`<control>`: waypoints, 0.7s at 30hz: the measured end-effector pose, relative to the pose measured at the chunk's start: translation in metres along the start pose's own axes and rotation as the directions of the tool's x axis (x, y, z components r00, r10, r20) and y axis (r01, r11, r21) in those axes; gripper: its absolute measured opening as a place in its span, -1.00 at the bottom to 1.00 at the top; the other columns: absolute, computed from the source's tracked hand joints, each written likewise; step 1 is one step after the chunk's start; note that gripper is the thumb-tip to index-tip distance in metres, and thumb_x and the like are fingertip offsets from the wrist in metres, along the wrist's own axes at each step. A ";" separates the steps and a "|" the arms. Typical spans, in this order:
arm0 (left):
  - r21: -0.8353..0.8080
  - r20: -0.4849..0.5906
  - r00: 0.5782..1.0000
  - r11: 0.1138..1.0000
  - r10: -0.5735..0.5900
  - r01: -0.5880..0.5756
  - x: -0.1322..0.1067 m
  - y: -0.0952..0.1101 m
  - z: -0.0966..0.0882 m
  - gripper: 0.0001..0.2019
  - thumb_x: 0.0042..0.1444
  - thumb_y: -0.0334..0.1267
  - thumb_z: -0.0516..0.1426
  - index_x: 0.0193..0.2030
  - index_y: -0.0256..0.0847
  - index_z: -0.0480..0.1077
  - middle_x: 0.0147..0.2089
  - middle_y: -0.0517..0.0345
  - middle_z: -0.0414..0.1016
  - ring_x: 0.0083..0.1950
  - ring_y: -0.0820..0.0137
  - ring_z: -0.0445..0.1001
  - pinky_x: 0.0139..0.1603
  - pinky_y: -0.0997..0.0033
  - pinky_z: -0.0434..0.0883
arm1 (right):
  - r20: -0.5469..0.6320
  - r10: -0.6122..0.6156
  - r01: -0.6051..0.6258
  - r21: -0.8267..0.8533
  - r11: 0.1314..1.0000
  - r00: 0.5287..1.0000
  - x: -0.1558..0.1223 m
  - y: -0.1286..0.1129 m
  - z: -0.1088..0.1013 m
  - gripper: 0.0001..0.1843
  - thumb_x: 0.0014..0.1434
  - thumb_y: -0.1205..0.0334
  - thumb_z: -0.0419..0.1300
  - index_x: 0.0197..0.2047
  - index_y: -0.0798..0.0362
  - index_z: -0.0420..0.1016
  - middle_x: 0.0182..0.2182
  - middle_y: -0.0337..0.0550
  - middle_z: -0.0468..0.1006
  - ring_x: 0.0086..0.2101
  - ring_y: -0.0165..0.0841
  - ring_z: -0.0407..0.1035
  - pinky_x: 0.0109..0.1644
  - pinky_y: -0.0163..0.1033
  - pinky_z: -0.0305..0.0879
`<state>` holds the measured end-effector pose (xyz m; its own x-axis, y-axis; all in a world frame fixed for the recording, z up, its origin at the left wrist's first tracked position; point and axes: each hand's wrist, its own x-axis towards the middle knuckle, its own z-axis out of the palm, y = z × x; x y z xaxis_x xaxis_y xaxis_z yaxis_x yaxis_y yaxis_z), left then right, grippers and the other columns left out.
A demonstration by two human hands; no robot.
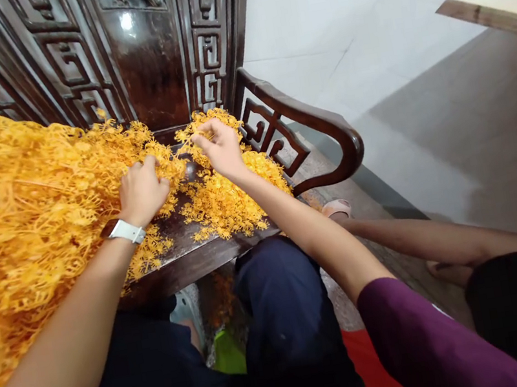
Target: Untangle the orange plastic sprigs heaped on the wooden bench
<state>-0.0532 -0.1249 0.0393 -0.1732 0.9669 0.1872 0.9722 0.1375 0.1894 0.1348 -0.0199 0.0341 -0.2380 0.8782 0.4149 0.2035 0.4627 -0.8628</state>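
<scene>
A big heap of yellow-orange plastic flower pieces [39, 202] with thin stems fills the left of the dark wooden bench. My left hand [142, 189], with a white-strapped watch [125, 230] on its wrist, is curled into the heap's right edge; its fingertips are partly hidden among the pieces. Above a smaller pile of loose flower pieces [232, 197], my right hand [222, 147] pinches a yellow plastic flower piece [195, 139] between thumb and fingers. A narrow strip of dark bench seat [176, 229] shows between the two piles.
Behind the piles rises a carved bench back [147, 67], and a curved armrest [326, 124] bounds the right side. Another person's leg [423, 239] is at the right. A green object [228, 353] and a red object [371, 365] are low down. A board edge [490, 13] juts in upper right.
</scene>
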 end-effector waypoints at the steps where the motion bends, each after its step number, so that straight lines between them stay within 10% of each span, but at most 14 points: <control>1: 0.003 -0.007 1.000 1.000 -0.006 0.006 -0.001 0.000 -0.001 -0.47 0.30 -0.18 0.11 0.36 -0.34 0.44 0.13 -0.41 0.62 0.15 -0.18 0.60 0.16 -0.10 0.53 | -0.025 0.040 -0.039 0.045 0.998 0.999 0.002 -0.004 -0.005 -0.74 0.37 -0.01 0.28 -0.18 -0.04 0.35 -0.28 -0.21 0.50 -0.36 -0.38 0.33 -0.20 -0.21 0.36; 10: 0.150 0.109 0.986 0.983 -0.126 0.109 0.000 0.004 0.013 -0.46 0.28 -0.17 0.13 0.35 -0.37 0.43 0.00 -0.53 0.65 0.11 -0.28 0.61 -0.01 -0.10 0.58 | 0.041 0.193 -0.198 0.244 0.949 0.980 0.048 -0.034 -0.003 -0.76 0.49 0.15 0.19 -0.23 0.00 0.26 -0.44 -0.37 0.47 -0.51 -0.52 0.39 -0.35 -0.36 0.25; 21: 0.234 0.097 0.987 0.967 -0.125 0.099 0.022 0.000 0.053 -0.30 0.37 -0.41 -0.03 0.64 -0.44 0.03 0.01 -0.53 0.67 0.14 -0.17 0.67 0.27 -0.18 0.39 | 0.057 0.318 -0.294 0.555 0.778 0.946 0.201 -0.018 0.062 -0.72 0.71 0.23 -0.29 -0.08 0.01 0.10 -0.38 -0.40 0.20 -0.40 -0.58 0.06 -0.37 -0.44 0.22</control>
<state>-0.0484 -0.0921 -0.0073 -0.2769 0.9585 0.0681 0.9600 0.2791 -0.0241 0.0242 0.1409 0.1147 -0.2145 0.9714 0.1020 -0.2989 0.0342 -0.9537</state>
